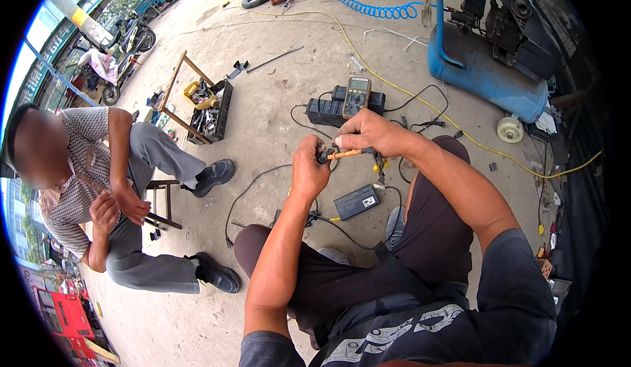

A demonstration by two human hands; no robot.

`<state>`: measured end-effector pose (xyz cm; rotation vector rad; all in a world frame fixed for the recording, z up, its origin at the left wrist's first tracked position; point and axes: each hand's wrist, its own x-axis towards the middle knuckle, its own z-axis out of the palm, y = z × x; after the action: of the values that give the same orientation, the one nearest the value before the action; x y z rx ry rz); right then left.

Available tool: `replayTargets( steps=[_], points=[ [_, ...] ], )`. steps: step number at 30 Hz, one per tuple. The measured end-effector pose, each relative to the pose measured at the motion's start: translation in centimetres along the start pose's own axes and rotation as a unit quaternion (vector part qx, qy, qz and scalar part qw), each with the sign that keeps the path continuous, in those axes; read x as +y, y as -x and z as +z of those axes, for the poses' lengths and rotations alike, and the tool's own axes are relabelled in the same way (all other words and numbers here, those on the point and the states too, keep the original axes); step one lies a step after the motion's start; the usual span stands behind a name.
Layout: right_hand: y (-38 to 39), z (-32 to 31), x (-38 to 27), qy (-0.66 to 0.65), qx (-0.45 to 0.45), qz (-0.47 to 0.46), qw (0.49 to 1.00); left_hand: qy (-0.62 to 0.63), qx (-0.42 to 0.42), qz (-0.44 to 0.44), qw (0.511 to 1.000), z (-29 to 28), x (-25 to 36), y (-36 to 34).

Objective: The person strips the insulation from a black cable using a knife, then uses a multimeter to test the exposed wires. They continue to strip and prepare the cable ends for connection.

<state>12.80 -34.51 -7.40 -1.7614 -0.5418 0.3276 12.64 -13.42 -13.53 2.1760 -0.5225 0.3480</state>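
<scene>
My left hand is closed round a small dark plug-like part at its fingertips. My right hand meets it from the right, thumb and forefinger pinched at the same spot. Under its fingers lies a slim orange-handled tool, kind unclear, its dark end pointing right. What exactly sits between the fingertips is partly hidden. Just beyond my hands a grey-and-orange multimeter leans on black battery-like blocks. On the ground below my hands rests a flat black charger-like box with cables.
A person sits on a low stool at the left. Near them is a black crate of tools. A blue air compressor stands far right. A yellow cable crosses the concrete, and a black cable loops near my knee.
</scene>
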Motion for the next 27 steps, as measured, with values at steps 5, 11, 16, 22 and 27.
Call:
replayTargets(
  steps=[5,11,16,22,27],
  points=[
    [-0.1,0.1,0.5,0.003,0.003,-0.004,1.000,0.007,-0.022,-0.037,0.999,-0.3,1.0,-0.1],
    [-0.2,0.2,0.8,0.015,0.014,-0.007,1.000,-0.015,-0.005,-0.003,1.000,0.0,0.1,0.0],
    [-0.1,-0.3,0.6,0.013,0.023,0.002,1.000,0.029,-0.016,-0.056,0.998,-0.2,1.1,-0.1],
    [0.5,-0.5,-1.6,-0.140,-0.019,0.064,0.988,0.015,-0.006,-0.043,0.999,-0.1,0.4,0.0],
    [0.8,-0.6,-1.2,-0.172,-0.061,0.052,0.982,0.000,0.004,0.000,1.000,0.2,0.0,0.0]
  ],
)
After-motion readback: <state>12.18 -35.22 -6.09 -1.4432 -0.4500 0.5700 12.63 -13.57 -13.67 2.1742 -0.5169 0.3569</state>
